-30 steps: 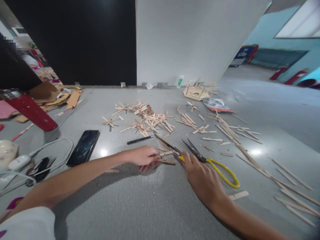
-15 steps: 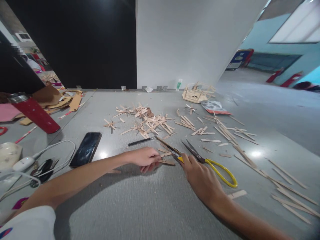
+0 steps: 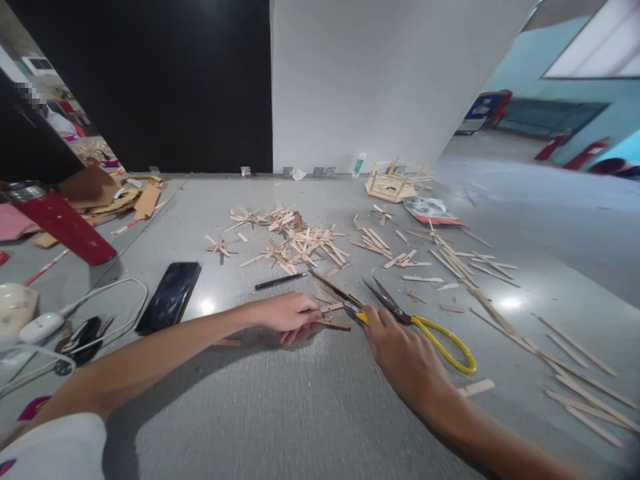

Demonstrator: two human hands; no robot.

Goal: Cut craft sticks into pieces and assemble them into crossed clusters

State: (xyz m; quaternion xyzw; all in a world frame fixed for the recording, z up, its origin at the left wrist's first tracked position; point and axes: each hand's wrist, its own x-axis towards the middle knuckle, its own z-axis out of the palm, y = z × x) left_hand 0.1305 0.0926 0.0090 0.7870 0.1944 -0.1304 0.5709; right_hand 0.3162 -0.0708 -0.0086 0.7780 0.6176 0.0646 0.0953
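My left hand (image 3: 290, 315) is closed in a pinch on the end of a short wooden stick (image 3: 333, 308), which points right. Wrapped in my right hand (image 3: 400, 343) is a small tool with a yellow handle (image 3: 362, 317) and a dark metal tip; most of it is hidden by the fingers. That tip is close to the free end of the stick. Another wooden piece (image 3: 334, 324) lies just below. Large yellow-handled scissors (image 3: 400, 312) lie beside my right hand, blades apart. A long dark, thin tool (image 3: 330, 285) and a black pen (image 3: 280, 281) lie above the hands.
Farther back is a pile of cut wooden sticks (image 3: 313, 243), with long strips (image 3: 493, 310) to the right. A wooden stick frame (image 3: 397, 183) and a plastic packet (image 3: 434, 212) stand behind. At left are a phone (image 3: 169, 298), a red bottle (image 3: 65, 227), cables and keys.
The view has shifted very slightly. Both hands keep nearly the same place, with the stick and the yellow-handled tool still close together.
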